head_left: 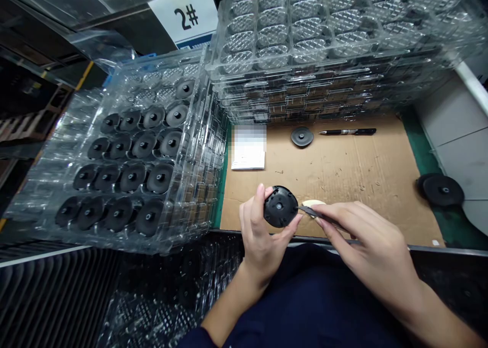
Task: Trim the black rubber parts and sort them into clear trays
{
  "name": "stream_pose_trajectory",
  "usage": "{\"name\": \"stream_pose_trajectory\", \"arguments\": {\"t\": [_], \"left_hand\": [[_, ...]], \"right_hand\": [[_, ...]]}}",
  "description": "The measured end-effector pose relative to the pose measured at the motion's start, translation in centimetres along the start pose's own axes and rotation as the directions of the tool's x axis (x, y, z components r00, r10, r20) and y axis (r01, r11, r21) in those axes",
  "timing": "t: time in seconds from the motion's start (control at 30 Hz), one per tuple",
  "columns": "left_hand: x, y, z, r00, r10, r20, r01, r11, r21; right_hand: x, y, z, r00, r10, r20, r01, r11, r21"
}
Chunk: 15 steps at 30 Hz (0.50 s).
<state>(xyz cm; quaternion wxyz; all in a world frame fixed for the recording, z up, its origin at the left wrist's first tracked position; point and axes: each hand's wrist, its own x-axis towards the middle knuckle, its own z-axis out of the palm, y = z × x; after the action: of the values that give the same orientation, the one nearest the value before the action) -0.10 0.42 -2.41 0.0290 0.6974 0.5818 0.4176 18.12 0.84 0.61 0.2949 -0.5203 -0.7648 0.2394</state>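
My left hand (263,231) grips a round black plastic disc (281,207) by its rim, its face with a small centre hub turned up towards me. In my right hand (366,241) is a slim dark tool, perhaps a trimming knife (309,211), whose tip meets the disc's right edge. Most of its handle is hidden by my fingers. Just behind the tool, a pale oval object (313,203) shows in part on the cardboard. Farther back lies another black disc (302,137) with a raised centre stub.
Left stands a stack of clear plastic trays (198,149) holding several black discs. More clear trays (274,78) are piled at the back. On the cardboard (343,170) lie a white paper pad (248,154) and a pen (347,132). More black discs (443,190) rest at right.
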Motion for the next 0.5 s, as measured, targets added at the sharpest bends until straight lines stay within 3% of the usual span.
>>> {"name": "stream_pose_trajectory", "arguments": {"t": [0.1, 0.27, 0.4, 0.5], "left_hand": [[-0.1, -0.1, 0.0, 1.0, 0.001, -0.001, -0.001, 1.0, -0.003], [0.0, -0.1, 0.0, 1.0, 0.0, 0.006, 0.0, 1.0, -0.007], [0.0, 0.0, 0.1, 1.0, -0.002, 0.008, 0.002, 1.0, -0.03], [0.1, 0.1, 0.2, 1.0, -0.012, 0.016, 0.013, 0.999, -0.046]], "right_hand": [[-0.1, -0.1, -0.1, 1.0, 0.005, 0.002, -0.005, 1.0, -0.012], [-0.1, -1.0, -1.2, 0.986, -0.057, 0.159, 0.033, 0.988, 0.149], [0.1, 0.3, -1.5, 0.999, 0.044, 0.027, -0.046, 0.994, 0.099], [0.0, 3.8, -0.4, 0.989, 0.131, -0.067, -0.134, 0.99, -0.045]]}}
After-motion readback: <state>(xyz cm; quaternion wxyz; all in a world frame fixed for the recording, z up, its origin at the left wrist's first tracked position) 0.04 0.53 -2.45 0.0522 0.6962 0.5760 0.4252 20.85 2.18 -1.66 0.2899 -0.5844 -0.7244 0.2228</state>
